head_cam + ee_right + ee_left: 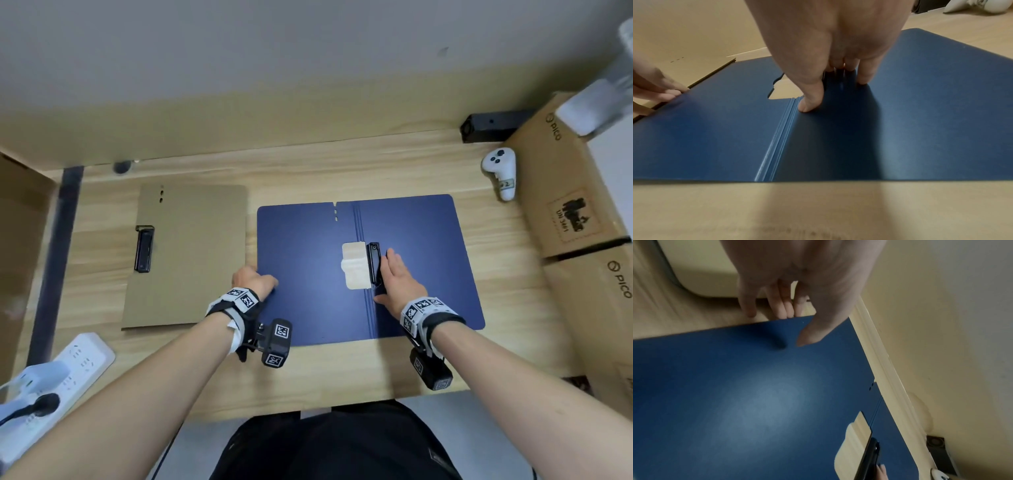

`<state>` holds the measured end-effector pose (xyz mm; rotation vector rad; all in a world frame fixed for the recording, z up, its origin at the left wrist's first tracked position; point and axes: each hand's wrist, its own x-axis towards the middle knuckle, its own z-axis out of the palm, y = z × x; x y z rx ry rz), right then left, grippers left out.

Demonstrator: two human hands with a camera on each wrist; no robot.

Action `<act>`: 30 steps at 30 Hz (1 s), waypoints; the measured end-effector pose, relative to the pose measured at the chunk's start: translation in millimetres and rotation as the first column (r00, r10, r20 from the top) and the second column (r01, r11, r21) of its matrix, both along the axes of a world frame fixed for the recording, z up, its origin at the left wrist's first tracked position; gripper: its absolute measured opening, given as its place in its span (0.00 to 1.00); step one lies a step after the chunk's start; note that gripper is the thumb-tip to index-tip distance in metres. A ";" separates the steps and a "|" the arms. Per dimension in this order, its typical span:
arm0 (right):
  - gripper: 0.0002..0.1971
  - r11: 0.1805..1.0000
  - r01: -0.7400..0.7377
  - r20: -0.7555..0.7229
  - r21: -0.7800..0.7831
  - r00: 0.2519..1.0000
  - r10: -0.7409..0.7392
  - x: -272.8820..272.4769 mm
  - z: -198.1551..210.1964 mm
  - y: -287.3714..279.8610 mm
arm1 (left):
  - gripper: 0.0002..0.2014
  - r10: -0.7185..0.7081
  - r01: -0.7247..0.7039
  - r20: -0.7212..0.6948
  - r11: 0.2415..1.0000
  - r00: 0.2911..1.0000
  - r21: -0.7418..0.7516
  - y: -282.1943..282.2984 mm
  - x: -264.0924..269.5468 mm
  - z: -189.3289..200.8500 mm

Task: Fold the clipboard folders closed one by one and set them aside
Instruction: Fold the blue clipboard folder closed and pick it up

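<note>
A dark blue clipboard folder (308, 274) (756, 402) (920, 113) lies spread flat on the wooden table, inner side up. A black clip (374, 267) (872, 456) sits just right of its spine. My left hand (263, 284) (797, 324) is at the left cover's outer edge, with its fingers tucked under that edge and the thumb over the top. My right hand (397, 270) (834, 91) presses flat on the right panel beside the clip, fingers straight. A tan folder (191, 257) (684, 40) lies folded shut to the left, with its own black clip showing.
A white controller (500, 171) and stacked cardboard boxes (565, 205) stand along the right side. A black block (489, 126) sits at the back right. A white power strip (61, 370) lies at the front left. The table's front edge runs just behind my wrists.
</note>
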<state>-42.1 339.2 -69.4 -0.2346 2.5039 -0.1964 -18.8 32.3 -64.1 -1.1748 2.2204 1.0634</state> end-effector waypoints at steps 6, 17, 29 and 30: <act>0.47 1.000 -0.018 0.003 -0.011 1.000 0.018 -23.1 -2.3 -10.0 | 0.17 0.010 -0.001 -0.108 0.996 0.994 0.090 -24.4 -8.1 27.3; 0.25 0.903 0.145 0.022 -0.405 0.989 -0.149 -54.2 45.2 -11.4 | 0.15 -0.355 0.391 -0.289 0.917 0.889 0.078 -0.5 -23.8 131.9; 0.15 0.532 0.395 0.097 -0.749 0.860 -0.501 -57.9 106.7 64.1 | 0.12 -0.568 0.699 -0.507 0.708 0.649 0.103 139.1 -73.0 151.7; 0.18 0.496 0.422 0.128 -0.759 0.844 -0.521 -57.0 106.1 69.5 | 0.08 -0.571 0.706 -0.504 0.699 0.649 0.117 148.1 -74.6 147.3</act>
